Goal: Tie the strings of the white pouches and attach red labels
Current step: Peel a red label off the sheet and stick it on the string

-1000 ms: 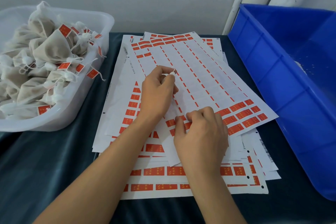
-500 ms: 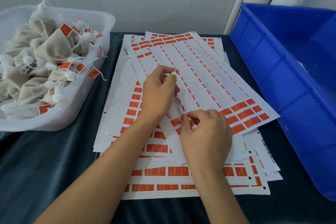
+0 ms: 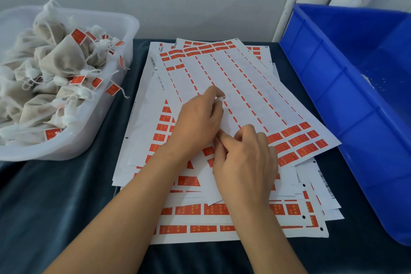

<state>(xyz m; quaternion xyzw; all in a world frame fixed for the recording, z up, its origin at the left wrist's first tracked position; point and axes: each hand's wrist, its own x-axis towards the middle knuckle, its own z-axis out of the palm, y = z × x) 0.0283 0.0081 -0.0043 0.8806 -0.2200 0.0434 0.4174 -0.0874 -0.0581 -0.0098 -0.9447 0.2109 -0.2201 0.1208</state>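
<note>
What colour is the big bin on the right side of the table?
The bin is bright blue, seen clearly in the head view.

Both hands curled; left [image 3: 198, 120] beside right [image 3: 244, 158].

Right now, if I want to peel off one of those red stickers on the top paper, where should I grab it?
Probably pick at a corner of a red label in the block left on the top sheet. Come from the sheet's near right edge, beside the right hand. The labels lie flat, so only a lifted corner gives fingertips something to pinch.
</note>
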